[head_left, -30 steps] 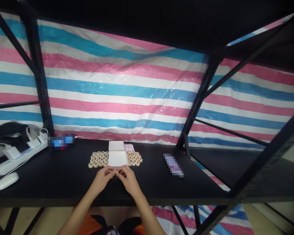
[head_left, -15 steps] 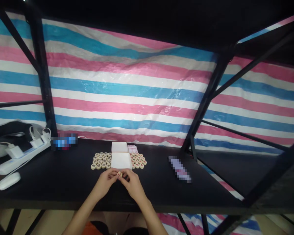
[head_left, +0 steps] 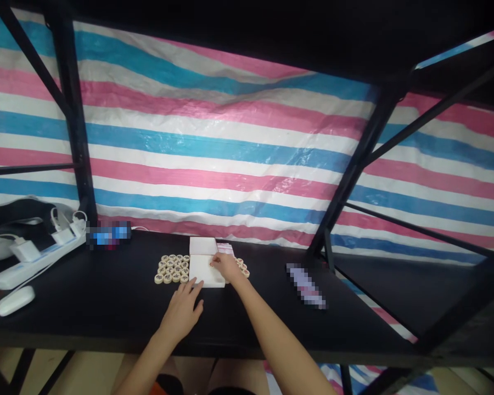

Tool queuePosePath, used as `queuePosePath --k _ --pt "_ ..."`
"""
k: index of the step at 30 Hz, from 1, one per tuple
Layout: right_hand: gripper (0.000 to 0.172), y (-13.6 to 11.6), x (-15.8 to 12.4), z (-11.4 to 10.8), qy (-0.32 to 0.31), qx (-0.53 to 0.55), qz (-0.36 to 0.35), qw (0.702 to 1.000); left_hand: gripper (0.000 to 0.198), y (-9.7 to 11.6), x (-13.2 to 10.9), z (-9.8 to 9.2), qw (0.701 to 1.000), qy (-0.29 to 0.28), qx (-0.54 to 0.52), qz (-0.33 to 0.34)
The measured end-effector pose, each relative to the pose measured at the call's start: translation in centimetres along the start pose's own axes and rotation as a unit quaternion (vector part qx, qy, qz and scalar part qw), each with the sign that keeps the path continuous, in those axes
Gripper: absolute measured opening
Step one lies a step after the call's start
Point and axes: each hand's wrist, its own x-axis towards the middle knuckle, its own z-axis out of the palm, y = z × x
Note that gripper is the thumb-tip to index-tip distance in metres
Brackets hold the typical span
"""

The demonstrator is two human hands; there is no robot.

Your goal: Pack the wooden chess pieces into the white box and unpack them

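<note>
My right hand [head_left: 227, 266] reaches over the right side of an open white box [head_left: 203, 271], its fingers pinched on a small xiangqi piece [head_left: 211, 264] with a red mark. Only part of that piece shows. My left hand [head_left: 181, 308] lies open with fingers spread, its fingertips close to the box's front left corner. Left of the box stand rows of round wooden xiangqi pieces [head_left: 172, 269] with dark characters. On the right side are red-marked pieces [head_left: 244, 269], partly hidden behind my right hand and forearm. The box's lid [head_left: 203, 245] is folded back.
Pink and white paper [head_left: 225, 248] lies behind the box. A blurred phone-like object [head_left: 306, 286] is on the black table [head_left: 119, 296] at right. A power strip [head_left: 39, 262] with plugs and a white device [head_left: 16, 302] lie at left. Black frame posts flank the table.
My hands have separated. The right one has carried the xiangqi piece from in front of the box to above its right side. My left hand has let go and opened near the box's front.
</note>
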Motion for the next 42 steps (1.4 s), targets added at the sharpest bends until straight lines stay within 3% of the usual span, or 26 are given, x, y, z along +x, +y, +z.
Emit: queuePosePath --k 5,11,16,21,26,32,38,42 --pt "0.020 -0.4 0.2 -0.1 0.005 -0.086 -0.011 0.996 0.047 -0.3 -0.1 0.4 1.000 0.008 -0.010 0.008" --pt "0.021 -1.1 -0.2 -0.1 -0.028 -0.123 -0.049 0.991 0.047 -0.3 -0.1 0.3 0.999 0.015 -0.037 0.005" --pt "0.031 1.1 -0.5 -2.1 0.006 -0.109 -0.026 0.994 0.048 -0.3 -0.2 0.2 0.997 0.022 -0.070 0.003" --pt "0.031 5.4 -4.5 -5.2 0.028 -0.071 0.015 0.997 0.035 -0.9 -0.1 -0.2 0.976 0.092 -0.198 -0.016" --pt "0.023 6.9 -9.3 -3.7 0.026 -0.007 -0.014 1.000 0.021 -1.2 0.0 -0.8 0.947 0.095 -0.308 -0.015" --pt "0.016 5.9 -10.5 -1.6 0.123 -0.028 0.001 0.992 0.019 -0.4 -0.5 -1.3 0.958 0.040 -0.283 0.021" --pt "0.011 3.4 -11.8 -2.3 0.095 -0.038 0.024 0.994 0.020 -0.4 -0.4 -1.3 0.958 0.045 -0.284 0.018" --pt "0.015 -0.3 -12.5 -1.5 0.100 0.106 -0.012 0.989 0.025 -0.1 -0.4 -1.5 0.958 0.028 -0.285 0.022"
